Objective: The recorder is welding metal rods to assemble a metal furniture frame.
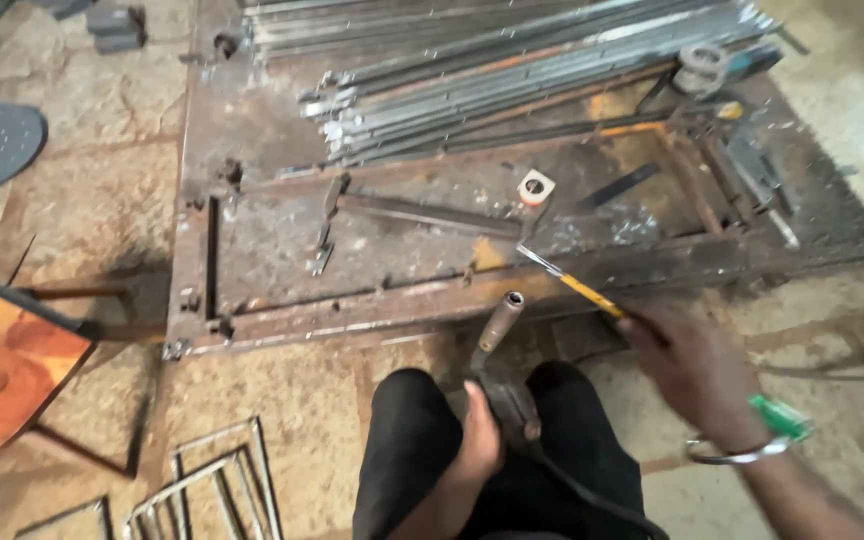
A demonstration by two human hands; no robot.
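We sit low before a rusty steel work table (pixel 252 150), knees in dark trousers just under its near edge. Our left hand (pixel 479 440) is wrapped shut around the handle of a welding holder (pixel 500 350), whose tube-like nose tilts up and away toward the table edge; a dark cable runs back from it across our lap. Our right hand (pixel 697 375) has its fingers pinched together on the near end of a thin yellow-coated rod (pixel 564 280), which slants up and left so that its far tip lies over the table's front rail, near a small white square piece with a hole (pixel 535 187). The rod's tip and the holder's nose are near each other but apart.

On the table lie a flat bar (pixel 422 213) and, further back, a stack of long steel strips (pixel 512 70). A wire frame (pixel 217 475) rests on the stone floor to our left, beside an orange seat (pixel 2 365).

What could go wrong, as we judge it — the rod is long and held only at one end, so it may wobble or slip from the pinch. The holder's nose points upward close to our right hand and knees; a careless swing could bring it against the metal bangle (pixel 732 455) on our wrist or the table's steel. The cable over the lap could snag too.
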